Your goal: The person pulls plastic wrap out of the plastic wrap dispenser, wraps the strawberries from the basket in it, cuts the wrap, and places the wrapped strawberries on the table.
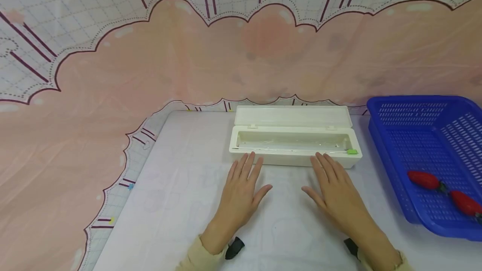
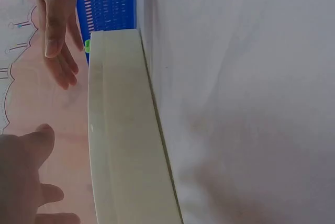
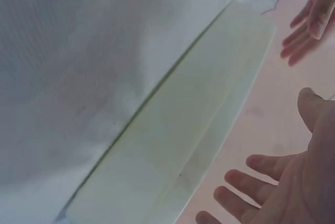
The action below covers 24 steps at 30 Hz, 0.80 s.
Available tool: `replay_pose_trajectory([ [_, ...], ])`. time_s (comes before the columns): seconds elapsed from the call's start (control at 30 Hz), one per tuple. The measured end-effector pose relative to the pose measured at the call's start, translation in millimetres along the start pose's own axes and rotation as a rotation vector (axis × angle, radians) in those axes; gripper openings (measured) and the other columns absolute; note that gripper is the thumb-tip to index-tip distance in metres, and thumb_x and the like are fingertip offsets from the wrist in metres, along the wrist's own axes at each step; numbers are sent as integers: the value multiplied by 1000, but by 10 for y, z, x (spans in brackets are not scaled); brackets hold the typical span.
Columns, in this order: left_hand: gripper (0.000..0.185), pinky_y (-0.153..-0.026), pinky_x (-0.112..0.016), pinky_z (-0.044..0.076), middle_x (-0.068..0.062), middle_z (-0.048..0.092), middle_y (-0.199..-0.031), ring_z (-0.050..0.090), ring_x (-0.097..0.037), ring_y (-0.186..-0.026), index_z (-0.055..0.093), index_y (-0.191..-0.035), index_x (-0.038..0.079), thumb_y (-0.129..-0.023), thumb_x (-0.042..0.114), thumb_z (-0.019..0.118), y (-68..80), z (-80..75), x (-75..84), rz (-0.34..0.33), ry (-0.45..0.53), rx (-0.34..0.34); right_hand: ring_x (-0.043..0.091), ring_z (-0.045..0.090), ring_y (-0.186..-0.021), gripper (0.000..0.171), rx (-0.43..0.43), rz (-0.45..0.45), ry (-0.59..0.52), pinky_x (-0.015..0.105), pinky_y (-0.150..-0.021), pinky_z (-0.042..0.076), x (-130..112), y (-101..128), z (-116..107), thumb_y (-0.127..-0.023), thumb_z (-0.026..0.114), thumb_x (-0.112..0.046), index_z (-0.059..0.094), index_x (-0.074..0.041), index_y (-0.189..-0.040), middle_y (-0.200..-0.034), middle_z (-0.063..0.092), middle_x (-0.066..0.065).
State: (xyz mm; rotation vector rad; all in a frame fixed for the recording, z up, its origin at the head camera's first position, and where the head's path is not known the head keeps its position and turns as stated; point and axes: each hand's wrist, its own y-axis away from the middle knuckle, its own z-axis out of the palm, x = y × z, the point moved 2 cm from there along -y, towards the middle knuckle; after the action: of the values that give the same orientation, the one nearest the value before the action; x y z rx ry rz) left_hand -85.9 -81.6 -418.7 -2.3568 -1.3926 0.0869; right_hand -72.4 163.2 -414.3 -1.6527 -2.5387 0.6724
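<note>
A long white cling film dispenser (image 1: 295, 158) lies across the table with its hinged lid (image 1: 291, 116) tipped up at the back. Its shallow inside looks glossy, and a small green slider (image 1: 352, 152) sits at the right end of the front rim. My left hand (image 1: 241, 198) hovers at the left part of the dispenser's front edge, fingers straight and spread. At the right part of that edge is my right hand (image 1: 337, 191), palm down, its fingers also extended. Neither hand holds anything. Both wrist views show the dispenser's plain front wall (image 2: 128, 130) close by.
A blue plastic basket (image 1: 410, 216) stands to the right of the dispenser. In it lie two red, elongated fruit-like pieces (image 1: 423, 180) with green tops. White cloth (image 1: 180, 145) covers the table, and a pink patterned cloth (image 1: 263, 62) hangs behind and to the left.
</note>
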Motion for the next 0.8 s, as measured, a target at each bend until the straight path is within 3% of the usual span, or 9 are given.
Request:
replay_pose_trajectory([
  [0.3,59,-113,-46,36,-17,52,-144,46,-32,-135,49,-143,3,-96,35,65,-138,-78,-35,41,41,114,40,40,-135,71,43,-40,-15,52,-113,30,60,-131,-34,-103,39,-54,41,5,-144,-142,48,24],
  [0.8,43,-106,-43,44,-15,61,-129,58,-31,-120,59,-132,1,-96,25,66,-403,-134,-134,29,99,160,41,53,-120,57,75,-92,-37,53,-102,44,129,-333,-44,-93,68,-27,50,10,-133,-128,56,26],
])
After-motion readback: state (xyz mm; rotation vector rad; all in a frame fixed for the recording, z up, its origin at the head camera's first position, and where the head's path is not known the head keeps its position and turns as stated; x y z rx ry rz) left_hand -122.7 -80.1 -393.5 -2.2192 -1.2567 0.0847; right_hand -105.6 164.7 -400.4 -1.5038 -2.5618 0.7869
